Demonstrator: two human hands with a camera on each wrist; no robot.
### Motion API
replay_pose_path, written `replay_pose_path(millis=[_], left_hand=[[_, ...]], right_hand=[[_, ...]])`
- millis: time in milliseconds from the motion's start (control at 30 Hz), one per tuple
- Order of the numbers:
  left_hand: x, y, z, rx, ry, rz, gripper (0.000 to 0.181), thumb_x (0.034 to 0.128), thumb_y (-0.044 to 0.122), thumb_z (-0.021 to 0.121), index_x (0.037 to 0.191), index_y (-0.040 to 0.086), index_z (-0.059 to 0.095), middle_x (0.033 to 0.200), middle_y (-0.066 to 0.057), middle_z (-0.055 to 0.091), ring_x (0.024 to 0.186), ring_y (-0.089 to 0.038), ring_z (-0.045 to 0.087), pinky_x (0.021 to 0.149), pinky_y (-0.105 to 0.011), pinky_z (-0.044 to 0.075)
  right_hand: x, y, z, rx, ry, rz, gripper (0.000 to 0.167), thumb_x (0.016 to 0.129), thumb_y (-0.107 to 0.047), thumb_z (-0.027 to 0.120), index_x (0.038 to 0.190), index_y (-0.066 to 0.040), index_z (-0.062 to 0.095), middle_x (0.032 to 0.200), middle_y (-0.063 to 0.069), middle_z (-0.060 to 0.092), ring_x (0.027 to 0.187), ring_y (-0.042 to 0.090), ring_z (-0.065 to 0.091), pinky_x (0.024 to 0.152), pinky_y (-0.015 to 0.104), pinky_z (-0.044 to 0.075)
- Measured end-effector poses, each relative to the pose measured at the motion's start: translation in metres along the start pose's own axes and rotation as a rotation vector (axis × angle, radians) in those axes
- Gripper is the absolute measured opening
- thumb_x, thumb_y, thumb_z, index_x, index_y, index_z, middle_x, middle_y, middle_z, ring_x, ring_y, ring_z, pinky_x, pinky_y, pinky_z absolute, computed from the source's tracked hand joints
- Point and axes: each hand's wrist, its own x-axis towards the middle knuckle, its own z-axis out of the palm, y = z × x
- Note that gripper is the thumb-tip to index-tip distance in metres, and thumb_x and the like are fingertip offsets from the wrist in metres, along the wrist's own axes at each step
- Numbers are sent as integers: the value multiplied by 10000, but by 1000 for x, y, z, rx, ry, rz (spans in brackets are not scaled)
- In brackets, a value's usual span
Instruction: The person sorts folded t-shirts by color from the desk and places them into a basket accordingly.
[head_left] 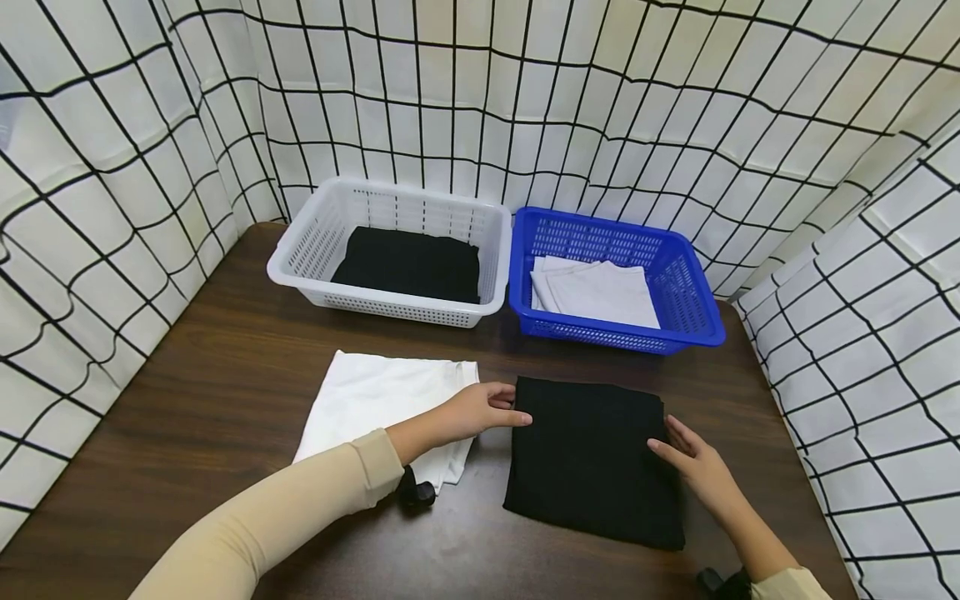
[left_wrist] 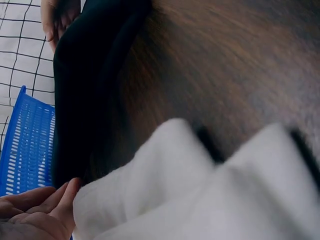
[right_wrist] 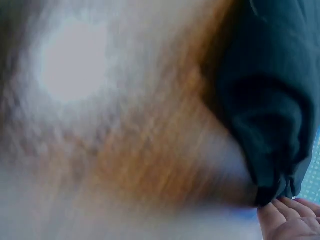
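A folded black cloth (head_left: 588, 458) lies on the brown table in front of the person. At its left edge the left hand (head_left: 480, 410) pinches it near the far corner, thumb on top. My right hand (head_left: 697, 467) holds the opposite edge, its thumb also over the fabric. In the right wrist view the cloth (right_wrist: 272, 100) bunches at the fingertips. A folded white cloth (head_left: 375, 392) lies to the left, partly under the left forearm; it also fills the lower part of the left wrist view.
Behind the cloths stand a white basket (head_left: 390, 312) with folded black cloth (head_left: 412, 265) and a blue basket (head_left: 600, 332) with folded white cloth (head_left: 600, 292). A white curtain with a black grid pattern (head_left: 450, 100) surrounds the table (head_left: 195, 400) at back and sides.
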Motion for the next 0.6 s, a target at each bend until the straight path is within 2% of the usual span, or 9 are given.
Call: replay_pose_path(millis=[167, 233, 300, 367, 467, 533, 600], left_hand=[[0, -1, 3, -37, 2, -12, 810, 877, 439, 726, 1484, -2, 422, 1462, -140, 545, 1349, -275, 533, 1113, -438, 453], [0, -3, 4, -57, 4, -16, 812, 879, 434, 726, 1488, -4, 416, 1467, -139, 541, 1357, -270, 526, 1119, -433, 446], [0, -4, 5, -81, 7, -20, 806, 882, 433, 722, 1487, -5, 417, 1467, -139, 541, 1364, -268, 519, 1121, -434, 444], [1, -5, 6, -114, 15, -32, 797, 883, 439, 720, 1484, 6, 427, 1465, -132, 545, 1371, -263, 511, 1125, -435, 440], [2, -6, 8, -166, 38, -48, 776, 886, 449, 716, 1473, 18, 450, 1453, -127, 558, 1372, -266, 510, 1128, -447, 436], [4, -6, 10, -203, 54, -58, 764, 887, 448, 718, 1465, 19, 463, 1445, -128, 566, 1370, -269, 513, 1133, -451, 430], [5, -7, 12, -243, 64, -65, 745, 895, 428, 716, 1459, 10, 466, 1449, -142, 558, 1361, -279, 521, 1135, -455, 428]], right_hand=[[2, 1, -5, 11, -4, -18, 814, 1005, -442, 552, 1596, -65, 139, 1629, 207, 210, 1508, 391, 211, 1187, 594, 261], [3, 2, -7, 41, -5, -23, 789, 1012, -435, 543, 1594, -65, 160, 1629, 183, 238, 1502, 332, 253, 1186, 522, 298], [5, 4, -10, 83, -6, -33, 770, 1021, -432, 526, 1588, -48, 174, 1627, 177, 253, 1450, 188, 384, 1149, 377, 394], [8, 5, -13, 161, -19, -47, 762, 1032, -416, 509, 1581, -12, 168, 1627, 202, 241, 1332, 12, 490, 1068, 227, 458], [11, 9, -17, 295, -42, -76, 752, 1050, -387, 475, 1564, 51, 144, 1613, 240, 241, 1123, -182, 514, 941, 72, 473], [13, 12, -20, 376, -59, -86, 747, 1060, -372, 455, 1555, 80, 127, 1565, 149, 394, 1073, -190, 537, 924, 74, 483], [15, 16, -23, 418, -77, -94, 737, 1070, -366, 424, 1549, 99, 112, 1439, -26, 538, 1072, -159, 562, 922, 83, 488]])
